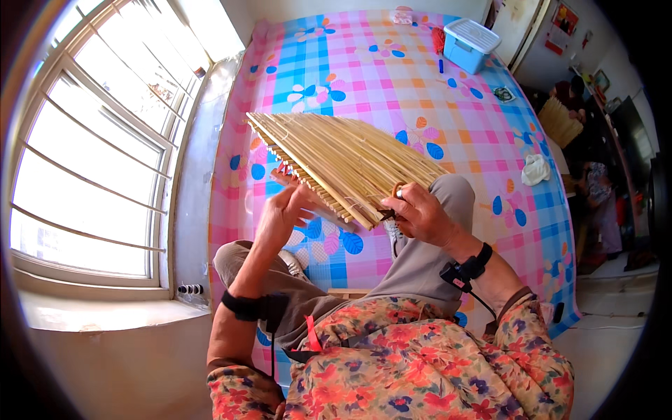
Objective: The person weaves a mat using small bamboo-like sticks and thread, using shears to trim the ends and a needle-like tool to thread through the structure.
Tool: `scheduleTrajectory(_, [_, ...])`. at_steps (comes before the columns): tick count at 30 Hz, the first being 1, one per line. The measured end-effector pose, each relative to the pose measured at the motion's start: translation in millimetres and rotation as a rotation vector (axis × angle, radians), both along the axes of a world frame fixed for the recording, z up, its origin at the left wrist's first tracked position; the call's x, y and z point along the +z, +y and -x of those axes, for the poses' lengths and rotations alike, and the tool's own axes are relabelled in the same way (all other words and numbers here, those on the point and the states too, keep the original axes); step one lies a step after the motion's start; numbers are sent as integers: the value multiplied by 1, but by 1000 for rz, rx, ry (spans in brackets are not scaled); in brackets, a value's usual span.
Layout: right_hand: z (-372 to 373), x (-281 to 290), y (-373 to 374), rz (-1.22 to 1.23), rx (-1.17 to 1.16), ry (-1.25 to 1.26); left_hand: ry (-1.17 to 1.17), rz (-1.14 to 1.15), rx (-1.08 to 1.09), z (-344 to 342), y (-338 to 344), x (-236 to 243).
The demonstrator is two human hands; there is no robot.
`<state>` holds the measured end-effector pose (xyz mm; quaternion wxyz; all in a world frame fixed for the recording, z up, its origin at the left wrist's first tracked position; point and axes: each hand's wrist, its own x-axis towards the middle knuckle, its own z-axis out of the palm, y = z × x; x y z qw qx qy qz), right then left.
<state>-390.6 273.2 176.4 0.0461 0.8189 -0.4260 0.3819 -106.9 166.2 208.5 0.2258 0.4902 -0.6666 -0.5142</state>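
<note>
A mat of thin straw-coloured sticks (343, 154), bound side by side with thread, slants above my lap. Its near corner lies against my right hand (420, 213), whose fingers are closed around what looks like a small pair of dark scissors (388, 215). My left hand (285, 204) is beside the mat's left edge, where the stick ends show. Its fingers are curled together, and whatever they pinch is too small to make out. Just above them, a bit of red (283, 168) shows by the stick ends. The mat's underside is mostly hidden.
I sit with bent knees on a checked, flowered sheet (378, 77). A blue lidded box (467, 49) stands at the far right, and a white crumpled bag (535, 169) lies nearer. A barred window (91, 168) is at left. Another person (570, 98) is at the far right.
</note>
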Motion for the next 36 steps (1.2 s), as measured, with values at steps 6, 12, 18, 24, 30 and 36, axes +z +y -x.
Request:
scheduleTrajectory(6, [2, 0, -1, 8, 32, 7, -570, 1077, -392, -7, -16, 42])
scheduleTrajectory(12, [6, 7, 1, 10, 57, 3, -446, 1261, -741, 36, -52, 23])
scheduleTrajectory(18, [24, 25, 6, 31, -74, -18, -188, 1255, -733, 60, -64, 43])
scheduleTrajectory(24, [60, 99, 12, 282, -318, -111, -72, 1129, -552, 57, -55, 118])
scheduleTrajectory(30, [49, 132, 23, 281, -439, -426, 140, 807, -118, 45, -17, 175])
scheduleTrajectory(36, [0, 152, 3, -43, -191, -441, 700, 473, 188, 19, 11, 175])
